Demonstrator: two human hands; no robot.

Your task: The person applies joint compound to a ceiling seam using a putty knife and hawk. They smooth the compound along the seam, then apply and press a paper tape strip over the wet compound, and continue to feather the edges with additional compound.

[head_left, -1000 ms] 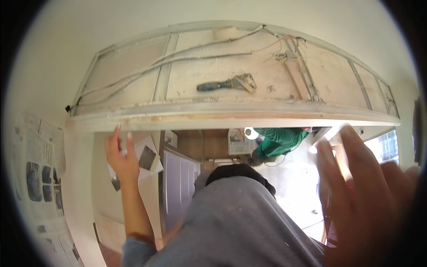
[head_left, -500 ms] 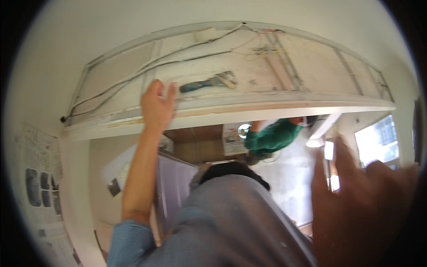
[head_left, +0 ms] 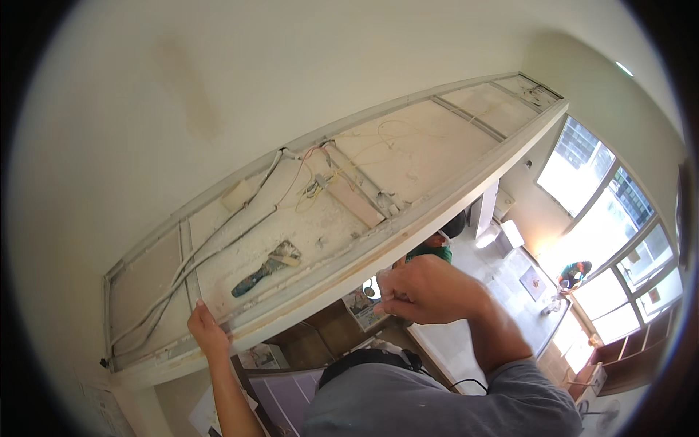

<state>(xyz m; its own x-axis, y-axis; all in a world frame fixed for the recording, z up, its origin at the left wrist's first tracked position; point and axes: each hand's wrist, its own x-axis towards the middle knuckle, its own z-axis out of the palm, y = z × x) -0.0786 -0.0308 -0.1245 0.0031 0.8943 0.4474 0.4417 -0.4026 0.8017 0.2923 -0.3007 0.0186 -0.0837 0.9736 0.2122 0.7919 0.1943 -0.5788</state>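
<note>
My left hand (head_left: 209, 331) is hooked over the front lip (head_left: 269, 318) of a long raised ledge, its fingertips reaching inside. My right hand (head_left: 426, 291) is held in front of the ledge, its fingers curled together; whatever they may hold is hidden. Between the hands, a dusty scraper (head_left: 255, 279) with a dark handle lies on the ledge's floor, touched by neither. Grey cables (head_left: 211, 253) run along the ledge behind it. Thin red and yellow wires (head_left: 314, 186) lie loose farther right.
Metal cross bars (head_left: 470, 119) divide the ledge. Below, a person in green (head_left: 433, 250) is partly hidden by my right hand; another person (head_left: 575, 275) is near the bright windows (head_left: 608, 193). A purple panel (head_left: 287, 397) stands beneath the ledge. A wooden shelf unit (head_left: 633, 349) is at right.
My view has swung to the right, so the ledge now slants and the windows show. My right hand, blurred and nearer the camera before, has come in beside the ledge. The scraper still lies there.
</note>
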